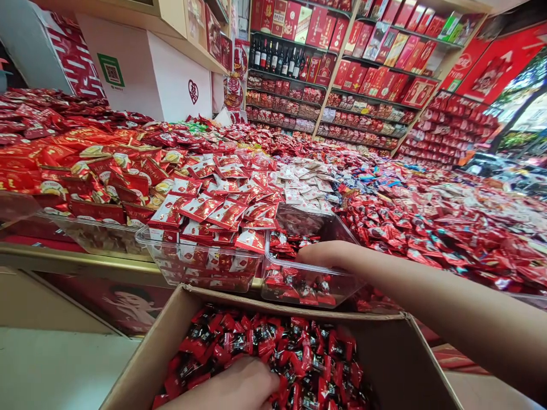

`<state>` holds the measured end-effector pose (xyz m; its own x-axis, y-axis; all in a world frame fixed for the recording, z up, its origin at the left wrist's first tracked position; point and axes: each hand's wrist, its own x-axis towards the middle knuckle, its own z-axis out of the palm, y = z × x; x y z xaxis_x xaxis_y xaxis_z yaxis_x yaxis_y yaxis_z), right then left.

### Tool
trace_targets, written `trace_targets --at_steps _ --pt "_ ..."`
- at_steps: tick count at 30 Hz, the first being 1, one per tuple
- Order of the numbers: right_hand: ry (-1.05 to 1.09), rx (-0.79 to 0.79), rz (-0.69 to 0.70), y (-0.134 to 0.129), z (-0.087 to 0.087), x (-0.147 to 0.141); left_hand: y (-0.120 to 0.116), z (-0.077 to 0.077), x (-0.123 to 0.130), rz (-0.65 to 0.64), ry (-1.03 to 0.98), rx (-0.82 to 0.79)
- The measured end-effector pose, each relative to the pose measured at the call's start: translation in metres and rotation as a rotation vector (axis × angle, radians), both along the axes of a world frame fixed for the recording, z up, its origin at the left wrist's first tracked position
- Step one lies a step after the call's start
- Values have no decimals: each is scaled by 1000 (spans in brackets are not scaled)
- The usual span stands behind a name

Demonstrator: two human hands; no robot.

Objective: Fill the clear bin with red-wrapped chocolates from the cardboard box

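Note:
An open cardboard box stands in front of me, with many red and black wrapped candies inside. My left hand is down among these candies; its fingers are bent and mostly buried, so I cannot see what they hold. Beyond the box, my right hand reaches over the rim into a clear plastic bin. Similar red and black candies lie low in that bin. Through the clear wall the right fingers show only faintly near the candies, and their grip is unclear.
Left of that bin, another clear bin is heaped with red and white packets. Wide piles of wrapped sweets spread behind and to the right. A gold-edged counter runs along the front. Shelves with wine bottles stand at the back.

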<state>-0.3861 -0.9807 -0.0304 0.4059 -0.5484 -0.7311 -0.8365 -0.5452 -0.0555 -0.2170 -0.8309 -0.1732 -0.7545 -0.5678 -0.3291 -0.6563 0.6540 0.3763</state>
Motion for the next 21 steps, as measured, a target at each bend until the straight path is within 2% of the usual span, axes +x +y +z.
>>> trace_targets --at_steps 6,10,15,21 --pt "-129 -165 8 2 4 4 0 -7 2 6 15 9" --pt "-206 -141 -35 4 1 3 0 -9 3 -1 20 2" --pt "-225 -144 20 3 0 0 0 -12 3 -14 28 -37" --pt "-253 -120 3 0 5 0 0 -16 4 -29 38 -61"
